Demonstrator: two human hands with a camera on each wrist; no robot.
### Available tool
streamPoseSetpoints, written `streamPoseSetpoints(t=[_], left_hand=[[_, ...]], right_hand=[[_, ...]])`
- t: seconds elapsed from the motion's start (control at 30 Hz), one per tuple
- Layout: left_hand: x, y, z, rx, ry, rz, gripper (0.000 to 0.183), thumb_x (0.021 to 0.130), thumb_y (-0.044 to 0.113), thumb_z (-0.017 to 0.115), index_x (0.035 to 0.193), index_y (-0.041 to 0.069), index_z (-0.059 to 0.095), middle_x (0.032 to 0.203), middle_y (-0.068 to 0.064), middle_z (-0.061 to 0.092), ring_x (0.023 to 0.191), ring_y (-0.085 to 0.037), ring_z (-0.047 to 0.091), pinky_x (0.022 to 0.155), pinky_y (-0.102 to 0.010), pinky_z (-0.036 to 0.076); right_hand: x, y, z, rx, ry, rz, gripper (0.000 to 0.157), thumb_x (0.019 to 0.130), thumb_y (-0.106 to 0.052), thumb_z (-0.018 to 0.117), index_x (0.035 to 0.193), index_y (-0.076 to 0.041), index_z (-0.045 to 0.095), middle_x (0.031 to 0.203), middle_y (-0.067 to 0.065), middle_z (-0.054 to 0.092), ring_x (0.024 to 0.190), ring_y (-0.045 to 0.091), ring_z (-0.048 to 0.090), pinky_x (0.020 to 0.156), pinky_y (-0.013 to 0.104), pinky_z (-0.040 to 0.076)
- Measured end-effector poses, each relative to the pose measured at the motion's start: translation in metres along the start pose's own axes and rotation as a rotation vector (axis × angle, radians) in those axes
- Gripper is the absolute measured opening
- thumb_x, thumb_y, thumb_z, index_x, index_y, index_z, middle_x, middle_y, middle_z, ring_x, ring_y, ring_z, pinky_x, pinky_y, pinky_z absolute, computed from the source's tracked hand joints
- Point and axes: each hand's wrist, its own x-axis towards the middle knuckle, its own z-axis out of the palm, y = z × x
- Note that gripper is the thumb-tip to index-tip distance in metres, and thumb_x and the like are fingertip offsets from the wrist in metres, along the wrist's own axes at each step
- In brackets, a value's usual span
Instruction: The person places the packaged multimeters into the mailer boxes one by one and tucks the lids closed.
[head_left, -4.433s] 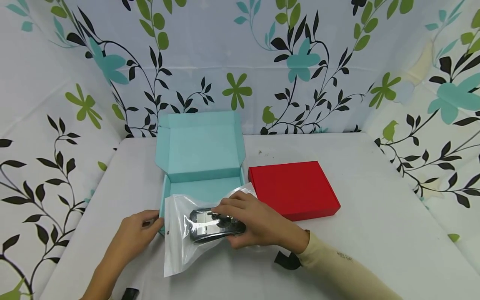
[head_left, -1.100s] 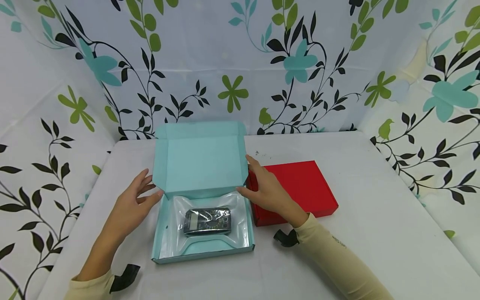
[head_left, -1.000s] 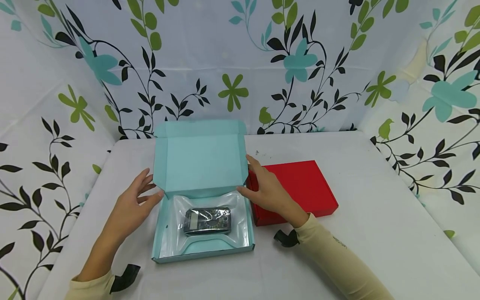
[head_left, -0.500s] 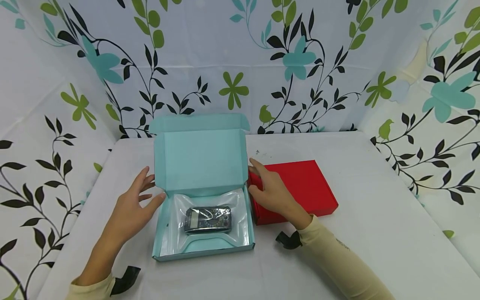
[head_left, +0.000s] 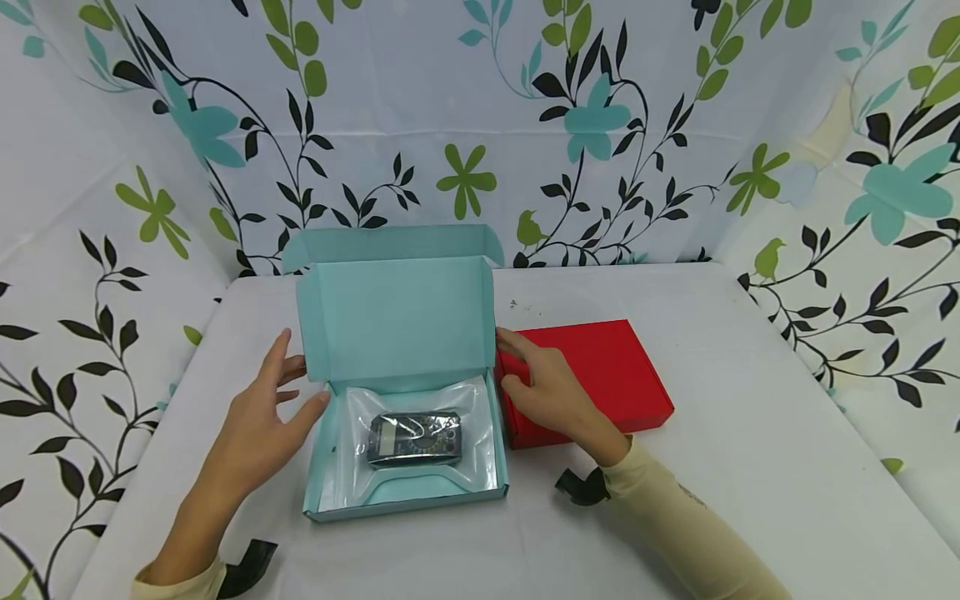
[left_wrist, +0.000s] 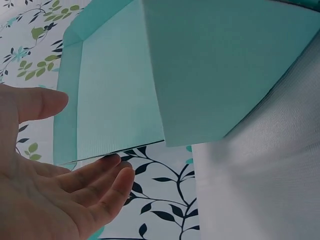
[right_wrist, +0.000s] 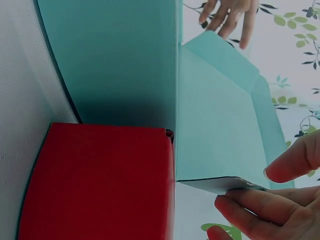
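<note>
An open teal cardboard box (head_left: pixel 405 514) stands before me with its lid (head_left: pixel 401 321) raised. Inside lies a black digital multimeter (head_left: pixel 415 438) in a clear plastic bag (head_left: pixel 480 417). My left hand (head_left: pixel 258 429) is at the lid's left side, fingers extended; in the left wrist view its fingertips (left_wrist: pixel 112 160) are right at the lid's edge, thumb apart. My right hand (head_left: pixel 551 387) is by the lid's right side. In the right wrist view its fingers (right_wrist: pixel 255 202) reach the side flap (right_wrist: pixel 220 184) from outside, the thumb spread in front.
A closed red box (head_left: pixel 592 375) lies right beside the teal box, partly under my right hand. Black straps (head_left: pixel 251 567) hang at both sleeves. A patterned cloth (head_left: pixel 420 100) hangs behind and on both sides of the white table (head_left: pixel 735 400).
Earlier my right hand held the bagged multimeter over the box; it now lies inside. In the last second the lid's front flap and its tabs spread outward, and my right hand shifted slightly right.
</note>
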Motion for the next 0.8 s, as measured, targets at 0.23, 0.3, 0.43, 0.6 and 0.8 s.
streamPoseSetpoints(t=[0.23, 0.3, 0.43, 0.6, 0.8], left_hand=[[-0.003, 0.004, -0.001, 0.021, -0.001, -0.017, 0.093, 0.101, 0.023, 0.068, 0.168, 0.008, 0.005, 0.145, -0.031, 0.052, 0.119, -0.052, 0.058, 0.091, -0.067, 0.051], [-0.004, 0.004, -0.002, 0.023, -0.002, -0.023, 0.093, 0.101, 0.024, 0.068, 0.168, 0.009, 0.005, 0.144, -0.031, 0.052, 0.118, -0.053, 0.059, 0.090, -0.068, 0.051], [-0.004, 0.005, -0.004, 0.027, -0.006, -0.024, 0.093, 0.101, 0.024, 0.068, 0.168, 0.012, 0.005, 0.141, -0.031, 0.055, 0.115, -0.054, 0.060, 0.087, -0.069, 0.051], [-0.004, 0.004, -0.006, 0.023, 0.013, 0.026, 0.083, 0.104, 0.020, 0.063, 0.169, 0.015, 0.011, 0.133, -0.029, 0.062, 0.111, -0.051, 0.064, 0.085, -0.067, 0.053], [-0.003, 0.001, -0.010, 0.013, 0.037, 0.067, 0.070, 0.110, 0.021, 0.052, 0.168, 0.010, 0.015, 0.129, -0.029, 0.064, 0.107, -0.051, 0.065, 0.084, -0.067, 0.053]], right_hand=[[-0.002, -0.003, -0.003, 0.038, 0.009, -0.015, 0.060, 0.094, -0.003, 0.070, 0.149, 0.006, 0.049, 0.138, 0.019, 0.064, 0.103, 0.028, 0.071, 0.086, 0.044, 0.059], [-0.003, -0.004, -0.003, 0.056, 0.010, -0.005, 0.055, 0.098, -0.007, 0.068, 0.148, 0.005, 0.050, 0.137, 0.018, 0.065, 0.124, 0.029, 0.064, 0.098, 0.051, 0.053], [-0.003, -0.006, -0.003, 0.068, 0.013, 0.022, 0.050, 0.103, -0.017, 0.062, 0.148, 0.002, 0.052, 0.135, 0.017, 0.066, 0.121, 0.028, 0.066, 0.097, 0.050, 0.053], [-0.002, -0.010, -0.004, 0.052, 0.025, 0.052, 0.051, 0.105, -0.028, 0.060, 0.148, -0.003, 0.054, 0.129, 0.014, 0.070, 0.114, 0.028, 0.069, 0.095, 0.050, 0.055], [-0.001, -0.014, -0.005, 0.050, 0.034, 0.063, 0.050, 0.106, -0.034, 0.058, 0.147, -0.006, 0.056, 0.124, 0.011, 0.072, 0.109, 0.025, 0.071, 0.092, 0.049, 0.056]])
